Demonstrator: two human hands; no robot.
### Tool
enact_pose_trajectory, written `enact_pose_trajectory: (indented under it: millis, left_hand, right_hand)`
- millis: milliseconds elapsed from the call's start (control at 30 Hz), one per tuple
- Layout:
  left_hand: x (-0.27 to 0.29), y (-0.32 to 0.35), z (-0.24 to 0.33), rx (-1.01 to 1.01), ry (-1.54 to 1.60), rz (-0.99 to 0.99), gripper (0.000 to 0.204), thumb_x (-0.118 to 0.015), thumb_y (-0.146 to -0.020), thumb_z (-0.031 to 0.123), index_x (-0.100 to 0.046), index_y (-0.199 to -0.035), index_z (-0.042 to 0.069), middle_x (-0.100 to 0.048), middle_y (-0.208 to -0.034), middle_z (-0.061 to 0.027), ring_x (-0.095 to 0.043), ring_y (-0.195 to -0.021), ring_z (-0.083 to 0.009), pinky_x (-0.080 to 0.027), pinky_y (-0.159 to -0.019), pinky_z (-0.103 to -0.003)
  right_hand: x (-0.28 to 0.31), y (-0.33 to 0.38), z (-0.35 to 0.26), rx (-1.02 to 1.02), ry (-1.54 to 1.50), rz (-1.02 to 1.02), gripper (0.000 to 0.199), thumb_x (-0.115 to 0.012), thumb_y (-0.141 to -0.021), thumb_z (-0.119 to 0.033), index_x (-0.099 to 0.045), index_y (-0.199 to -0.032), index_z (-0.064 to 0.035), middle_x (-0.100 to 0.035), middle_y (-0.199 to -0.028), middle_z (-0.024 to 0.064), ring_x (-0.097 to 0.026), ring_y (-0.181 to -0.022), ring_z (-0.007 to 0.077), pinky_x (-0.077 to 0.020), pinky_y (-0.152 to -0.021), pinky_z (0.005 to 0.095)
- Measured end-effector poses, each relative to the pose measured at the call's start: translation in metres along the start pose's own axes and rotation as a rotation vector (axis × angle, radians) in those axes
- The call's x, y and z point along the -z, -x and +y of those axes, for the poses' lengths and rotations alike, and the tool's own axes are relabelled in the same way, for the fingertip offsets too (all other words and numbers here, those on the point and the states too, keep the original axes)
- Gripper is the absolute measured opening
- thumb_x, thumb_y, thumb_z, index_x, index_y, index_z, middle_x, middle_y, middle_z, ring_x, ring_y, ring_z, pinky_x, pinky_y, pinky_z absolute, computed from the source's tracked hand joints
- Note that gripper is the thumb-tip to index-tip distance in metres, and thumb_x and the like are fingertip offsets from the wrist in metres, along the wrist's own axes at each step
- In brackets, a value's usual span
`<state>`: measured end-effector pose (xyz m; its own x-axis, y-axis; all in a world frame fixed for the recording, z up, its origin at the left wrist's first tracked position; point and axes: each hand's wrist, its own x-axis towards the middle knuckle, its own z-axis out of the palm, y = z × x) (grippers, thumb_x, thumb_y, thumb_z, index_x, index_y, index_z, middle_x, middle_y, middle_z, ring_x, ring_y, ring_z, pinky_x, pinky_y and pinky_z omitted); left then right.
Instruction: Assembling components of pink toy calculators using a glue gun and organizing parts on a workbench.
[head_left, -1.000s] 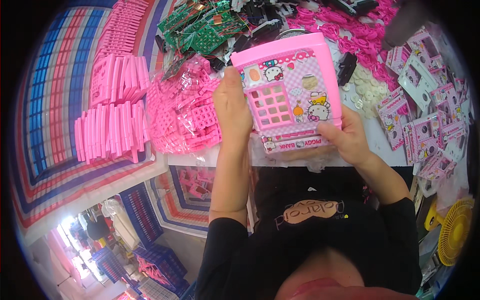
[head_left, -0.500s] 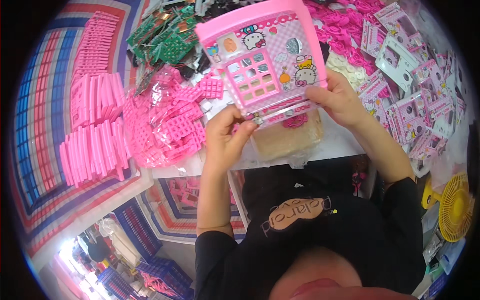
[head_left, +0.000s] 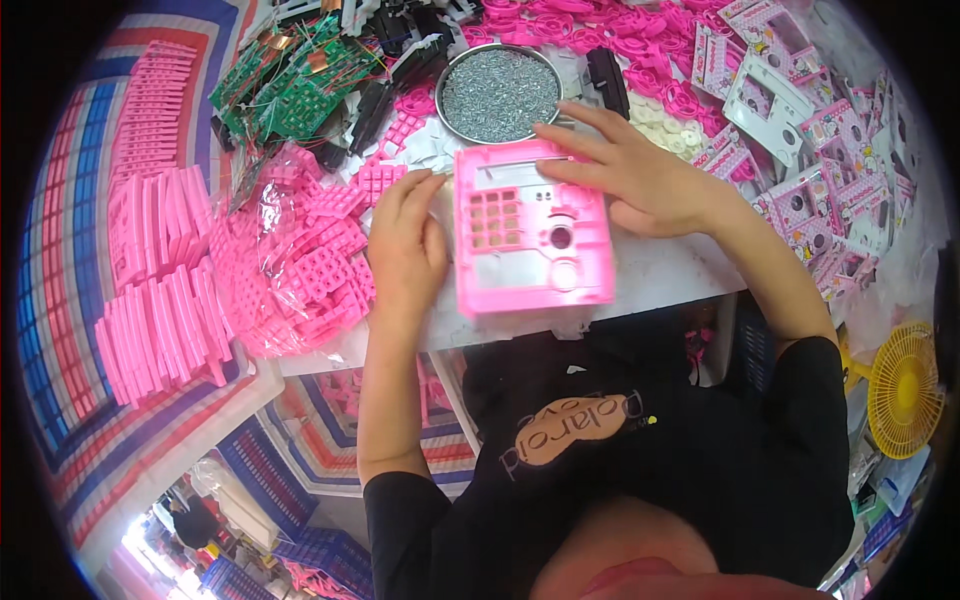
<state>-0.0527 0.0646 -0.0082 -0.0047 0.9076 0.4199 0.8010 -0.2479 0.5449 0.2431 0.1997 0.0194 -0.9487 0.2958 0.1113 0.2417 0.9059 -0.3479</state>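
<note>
A pink plastic toy panel [head_left: 585,285] lies on the white tabletop right in front of me, its inner side facing up. It has a grid of square openings and a round hole, and its lower edge looks slightly blurred. My right hand [head_left: 640,175] is open, fingers spread over the panel's upper right corner. Along the panel's left edge rests my left hand [head_left: 405,240], its fingers loosely stretched out and holding nothing. Whether the left fingertips touch the edge is hard to tell. Just beyond the panel stands a round metal dish [head_left: 500,95] full of small screws.
Pink keypads [head_left: 300,260] in clear plastic and stacked pink parts [head_left: 165,335] lie to the left. Green circuit boards [head_left: 300,80] with wires are heaped far left. Bright pink parts [head_left: 650,50], cream rings [head_left: 665,130] and printed panels [head_left: 840,170] fill the right. A yellow fan [head_left: 905,390] stands lower right.
The pink panel has gone from upright in both hands to flat on the table with its inner side up. Both hands have loosened from it, and the screw dish behind it is now uncovered.
</note>
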Motion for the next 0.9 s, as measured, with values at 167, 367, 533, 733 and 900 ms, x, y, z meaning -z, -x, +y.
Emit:
enact_pose_trajectory:
  millis: [167,367,533,733,900]
  left_hand:
    - [0.011,-0.002,0.043,-0.055,0.066,-0.059,0.039,-0.061,-0.08,-0.006,-0.067,-0.117,0.004,-0.065,-0.12,-0.0168,-0.062,-0.113,-0.0364,-0.049,-0.097,-0.044]
    - [0.004,0.028,0.082,-0.158,0.045,-0.371,0.037,-0.074,-0.078,0.005,-0.066,-0.114,0.005,-0.063,-0.124,-0.015,-0.058,-0.118,-0.0369,-0.046,-0.1,-0.049]
    - [-0.012,0.032,0.093,-0.159,0.087,-0.327,0.031,-0.075,-0.079,0.006,-0.067,-0.108,0.005,-0.064,-0.125,-0.0148,-0.058,-0.118,-0.0369,-0.047,-0.098,-0.048]
    - [0.006,0.014,0.074,-0.185,0.041,-0.338,0.024,-0.074,-0.08,0.007,-0.068,-0.103,0.005,-0.068,-0.118,-0.0096,-0.06,-0.114,-0.0329,-0.048,-0.094,-0.046]
    - [-0.007,0.014,0.073,-0.197,-0.017,-0.401,0.029,-0.076,-0.079,0.009,-0.069,-0.107,0.005,-0.065,-0.125,-0.0104,-0.059,-0.116,-0.0322,-0.048,-0.094,-0.046]
  right_hand:
    - [-0.003,-0.019,-0.001,0.023,0.063,0.063,0.061,-0.068,-0.079,-0.037,-0.063,-0.133,-0.0086,-0.04,-0.159,0.0176,-0.034,-0.147,0.0405,-0.0291,-0.117,0.0589]
    - [0.017,-0.038,0.018,0.131,-0.143,-0.137,0.05,-0.071,-0.076,-0.032,-0.07,-0.12,-0.008,-0.052,-0.148,0.0161,-0.043,-0.142,0.0358,-0.0333,-0.115,0.0549]
    - [-0.004,-0.035,0.006,0.101,0.001,0.168,0.031,-0.071,-0.08,-0.024,-0.069,-0.107,-0.0083,-0.058,-0.14,0.0146,-0.051,-0.132,0.0343,-0.0383,-0.11,0.0521]
    - [-0.037,-0.02,-0.024,-0.119,0.083,0.318,0.032,-0.072,-0.083,-0.026,-0.066,-0.111,-0.0116,-0.055,-0.143,0.0145,-0.051,-0.131,0.0343,-0.0413,-0.107,0.0495]
    - [-0.025,-0.013,-0.017,-0.06,0.126,0.294,0.034,-0.072,-0.085,-0.026,-0.067,-0.116,-0.013,-0.054,-0.145,0.0121,-0.05,-0.131,0.0336,-0.0438,-0.104,0.0478]
